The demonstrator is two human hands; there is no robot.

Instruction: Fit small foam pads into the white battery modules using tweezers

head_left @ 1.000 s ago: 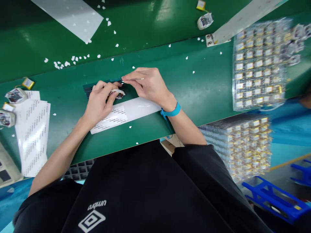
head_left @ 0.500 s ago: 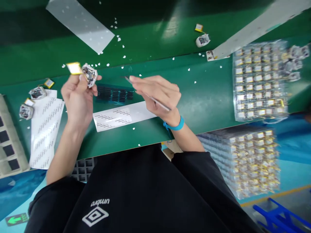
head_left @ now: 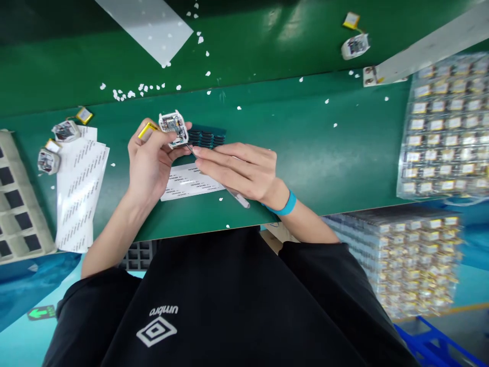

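Fingers of the left hand pinch a white housing at their one o'clock, while at its four o'clock the right hand grips a slim metal tool.

green bench, printed white sheets, dark-striped sheet, scattered white flecks

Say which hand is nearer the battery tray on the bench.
Right. The right hand, holding a thin tool, is to the left of the tray, apart from it; the left hand, holding a white unit, is farther off on that side.
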